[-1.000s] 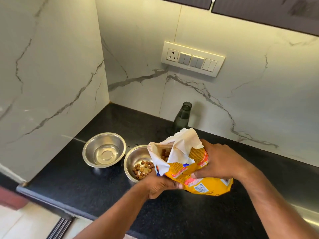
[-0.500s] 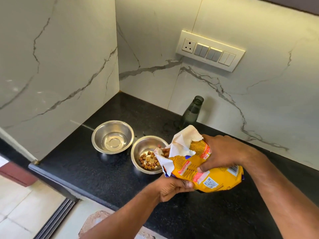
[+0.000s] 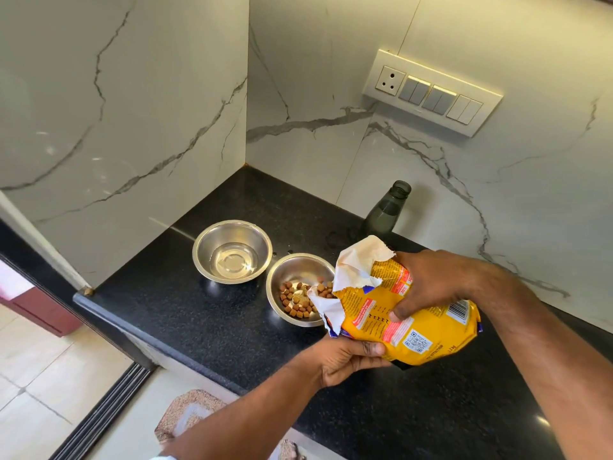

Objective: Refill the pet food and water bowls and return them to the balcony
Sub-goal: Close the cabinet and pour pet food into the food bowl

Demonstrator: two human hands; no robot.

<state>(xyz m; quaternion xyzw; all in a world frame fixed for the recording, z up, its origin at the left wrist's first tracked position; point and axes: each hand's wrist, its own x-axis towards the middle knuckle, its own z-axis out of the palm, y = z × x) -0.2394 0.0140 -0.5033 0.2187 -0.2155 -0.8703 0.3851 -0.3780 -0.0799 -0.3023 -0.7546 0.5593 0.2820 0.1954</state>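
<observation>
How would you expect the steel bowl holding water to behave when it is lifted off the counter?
The water bowl looks rigid, thin steel, so probably light. Its polished wall may be slippery. The clear water fills only the bottom, so it should slosh if tilted but is unlikely to spill.

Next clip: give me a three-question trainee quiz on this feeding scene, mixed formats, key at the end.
1. True or false: the left steel bowl holds kibble.
2. Which hand supports the yellow pet food bag from underneath? A left hand B right hand
3. Fill in: the dark glass bottle stands uncapped against the ___ wall.

Key: 1 false, it holds water; the kibble is in the right steel bowl. 2 A. 3 marble.
</observation>
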